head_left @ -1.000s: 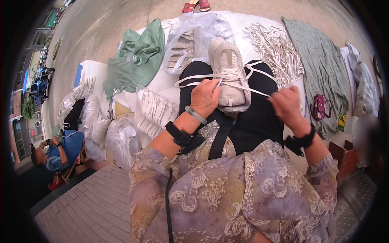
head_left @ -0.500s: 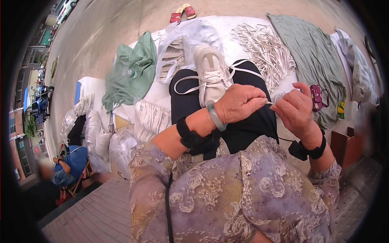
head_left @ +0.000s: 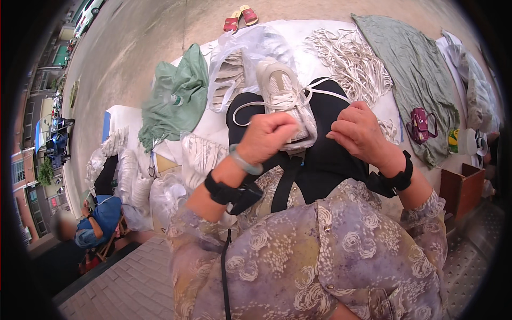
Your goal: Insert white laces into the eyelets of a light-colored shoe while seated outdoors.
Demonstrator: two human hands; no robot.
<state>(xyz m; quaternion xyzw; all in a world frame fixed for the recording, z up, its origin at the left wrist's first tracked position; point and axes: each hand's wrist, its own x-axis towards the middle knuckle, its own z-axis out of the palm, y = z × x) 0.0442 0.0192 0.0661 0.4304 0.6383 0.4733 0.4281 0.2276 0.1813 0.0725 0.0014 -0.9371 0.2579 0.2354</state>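
Note:
A beige-white lace-up sneaker [head_left: 279, 85] rests between my knees on dark trousers, toe pointing away from me. White lace runs through its upper eyelets. From the shoe's right side a shoelace [head_left: 332, 94] stretches to my right hand [head_left: 360, 132], whose fingers are curled closed on it. My left hand [head_left: 266, 137] hovers over the left side of the shoe's heel end, fingers closed and slightly blurred. A loop of lace curves out on the left and passes behind that hand; whether the fingers hold it is hidden.
A heap of loose white laces [head_left: 354, 64] lies at far right beside a grey-green cloth [head_left: 410, 69] with a purple pouch [head_left: 421, 125]. Plastic-bagged shoes [head_left: 229, 80] and a green cloth [head_left: 178, 98] lie left. A wooden box [head_left: 461, 186] stands right. A person [head_left: 98, 221] sits at far left.
My hands have drawn apart from a pinch close together at the right. The left hand moved left over the shoe; the right moved slightly left with lace now taut to it.

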